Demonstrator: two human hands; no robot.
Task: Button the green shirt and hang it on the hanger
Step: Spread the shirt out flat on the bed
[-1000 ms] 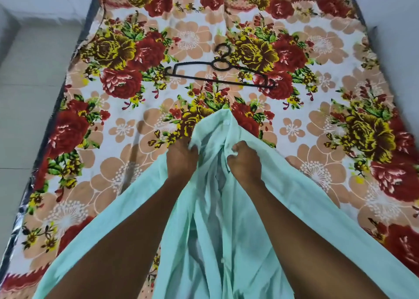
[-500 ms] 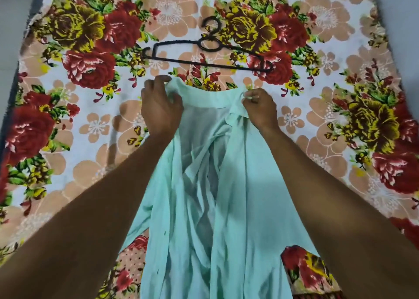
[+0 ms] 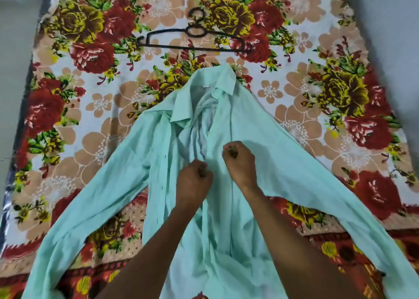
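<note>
Left edge of frame: pale floor [image 3: 13,49], then the floral bedsheet [image 3: 68,140] covering a mattress that fills most of the view.

Lower left: one sleeve of the green shirt [image 3: 140,153] trails diagonally toward the bottom corner, lying flat on the sheet. The shirt is spread face-up and open, collar pointing to upper centre, probably laid this way so both front edges are reachable for buttoning.

Centre: left hand [image 3: 192,180] sits on the shirt's left front panel, fingers curled and bunching fabric near the edge with the row of small dark marks, likely buttonholes. Just right of it, right hand [image 3: 240,162] grips the opposite front edge, fingers likewise curled into the cloth. The hands are near each other but apart; the placket between them lies open and rumpled. Judgement: the two edges are being drawn together to start the buttoning; no button looks fastened yet.

Upper centre: black hanger [image 3: 195,47] lies flat on the sheet, just beyond the collar, not touching it, kept handy for the hanging step.

Right: the other sleeve runs to the lower right corner. Pale wall or floor beyond.
</note>
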